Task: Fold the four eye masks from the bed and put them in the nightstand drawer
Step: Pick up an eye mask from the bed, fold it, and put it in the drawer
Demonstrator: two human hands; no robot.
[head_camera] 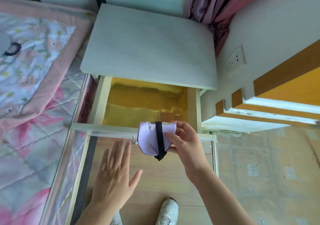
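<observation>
My right hand (186, 142) grips a folded lilac eye mask (149, 140) with a black strap across it, held just above the front edge of the open nightstand drawer (102, 101). The drawer's inside is lined with shiny gold paper and I see nothing lying in it. My left hand (115, 174) hovers flat with fingers spread, below and left of the mask, in front of the drawer. On the bed (34, 89) at the far left edge lies a grey eye mask (5, 45) with a black strap, partly cut off by the frame.
The pale nightstand top (149, 46) is above the drawer. A pink curtain (213, 4) hangs at the back right. A wall socket (236, 61) and an orange-and-white ledge (277, 107) are on the right. My white shoe (168, 211) stands on the wooden floor.
</observation>
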